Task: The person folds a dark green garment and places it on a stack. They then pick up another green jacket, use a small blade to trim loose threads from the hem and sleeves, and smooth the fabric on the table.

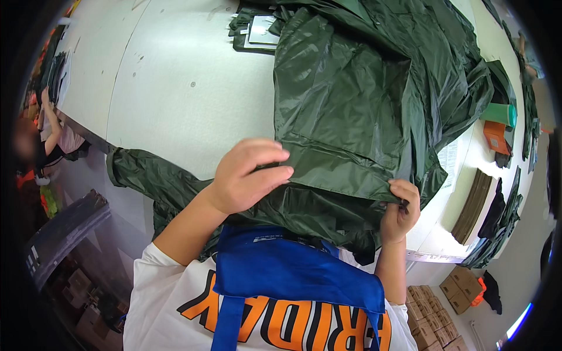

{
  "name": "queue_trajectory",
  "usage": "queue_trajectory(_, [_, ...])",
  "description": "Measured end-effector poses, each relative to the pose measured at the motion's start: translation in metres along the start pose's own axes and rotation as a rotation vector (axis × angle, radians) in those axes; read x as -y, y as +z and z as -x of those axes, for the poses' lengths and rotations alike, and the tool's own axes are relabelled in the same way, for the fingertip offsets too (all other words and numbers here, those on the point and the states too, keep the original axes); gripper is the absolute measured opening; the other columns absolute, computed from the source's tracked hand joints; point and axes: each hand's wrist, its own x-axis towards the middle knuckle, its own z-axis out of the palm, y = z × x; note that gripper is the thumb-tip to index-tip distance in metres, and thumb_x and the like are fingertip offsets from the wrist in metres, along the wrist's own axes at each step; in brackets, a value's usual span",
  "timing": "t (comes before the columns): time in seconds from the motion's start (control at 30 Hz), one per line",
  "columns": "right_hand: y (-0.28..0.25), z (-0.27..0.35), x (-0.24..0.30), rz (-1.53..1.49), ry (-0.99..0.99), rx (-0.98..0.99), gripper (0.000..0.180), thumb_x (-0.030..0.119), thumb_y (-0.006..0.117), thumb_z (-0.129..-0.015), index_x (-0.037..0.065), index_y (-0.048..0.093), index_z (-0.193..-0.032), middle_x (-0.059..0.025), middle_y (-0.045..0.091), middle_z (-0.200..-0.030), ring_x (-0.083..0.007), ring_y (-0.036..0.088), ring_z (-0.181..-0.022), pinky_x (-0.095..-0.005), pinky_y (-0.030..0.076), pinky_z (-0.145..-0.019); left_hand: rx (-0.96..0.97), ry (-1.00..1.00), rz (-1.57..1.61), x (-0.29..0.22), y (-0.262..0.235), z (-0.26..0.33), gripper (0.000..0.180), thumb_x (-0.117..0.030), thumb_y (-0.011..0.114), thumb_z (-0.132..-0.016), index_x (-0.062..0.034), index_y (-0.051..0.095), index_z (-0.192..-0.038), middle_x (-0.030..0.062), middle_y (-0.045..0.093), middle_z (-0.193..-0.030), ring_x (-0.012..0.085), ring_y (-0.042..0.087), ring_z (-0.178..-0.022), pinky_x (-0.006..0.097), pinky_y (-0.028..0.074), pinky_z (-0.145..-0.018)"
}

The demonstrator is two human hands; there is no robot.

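A dark green shiny garment (pixel 351 99) lies spread over a white table (pixel 181 88), with part of it hanging off the near edge. My left hand (pixel 249 172) pinches the garment's near folded edge between thumb and fingers. My right hand (pixel 401 207) grips the same edge further right, at a corner. A blue bag (pixel 293 275) hangs on my chest just below the hands.
More dark green pieces (pixel 254 26) with a white sheet lie at the table's far edge. A green roll (pixel 499 113) and an orange box (pixel 496 137) sit at right. Cardboard boxes (pixel 436 310) stand on the floor at lower right. Another person (pixel 55 131) works at far left.
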Motion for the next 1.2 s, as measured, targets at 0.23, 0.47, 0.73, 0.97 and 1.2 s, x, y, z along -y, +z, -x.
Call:
queue_trajectory(0.23, [-0.008,0.002,0.012,0.139,-0.127,0.313,0.033,-0.018,0.054,-0.062,0.003,0.061,-0.087,-0.0135,0.065,-0.09,-0.0263,0.065,-0.078,-0.0301,0.051,-0.063,-0.061,-1.112,0.623,0.013,0.027,-0.011,0.068,-0.007,0.066,-0.084,-0.0141,0.03,-0.14,0.0153,0.052,-0.116,0.0171,0.054,-0.098,0.029,0.047,-0.078])
queue_trajectory(0.47, [-0.021,-0.037,0.056,0.058,0.218,0.381,0.031,-0.011,0.06,-0.067,0.001,0.065,-0.096,-0.0118,0.065,-0.096,-0.0174,0.06,-0.076,-0.0268,0.047,-0.062,0.008,-0.98,0.739,-0.003,0.017,-0.007,0.047,0.007,0.054,-0.088,-0.0087,0.037,-0.13,0.0051,0.062,-0.086,0.0064,0.056,-0.077,0.021,0.043,-0.066])
queue_trajectory(0.73, [0.084,-0.065,0.093,0.027,0.157,0.373,0.017,0.011,0.072,-0.077,0.0,0.063,-0.086,-0.0107,0.061,-0.073,-0.0222,0.058,-0.061,-0.031,0.047,-0.058,-0.057,-0.869,0.563,-0.026,0.019,-0.011,0.035,0.004,0.057,-0.085,-0.007,0.048,-0.117,-0.0012,0.034,-0.056,0.0061,0.032,-0.052,0.024,0.03,-0.051])
queue_trajectory(0.97, [0.077,-0.071,0.076,-0.804,0.717,0.434,0.011,0.01,0.056,-0.092,0.003,0.054,-0.084,0.0074,0.041,-0.061,-0.0012,0.032,-0.048,-0.0195,0.022,-0.044,0.043,-0.842,0.517,-0.029,0.007,-0.014,0.032,0.007,0.055,-0.087,-0.0046,0.049,-0.116,-0.0062,0.042,-0.066,-0.0003,0.033,-0.055,0.02,0.028,-0.049])
queue_trajectory(1.2, [0.078,-0.069,0.078,-0.355,0.37,0.442,0.006,0.005,0.06,-0.086,0.001,0.057,-0.083,-0.0004,0.047,-0.065,-0.0087,0.044,-0.056,-0.0239,0.035,-0.051,-0.001,-0.757,0.392,-0.028,0.014,-0.023,0.03,0.007,0.06,-0.081,-0.0057,0.058,-0.108,-0.0012,0.047,-0.07,0.0054,0.041,-0.061,0.021,0.034,-0.053])
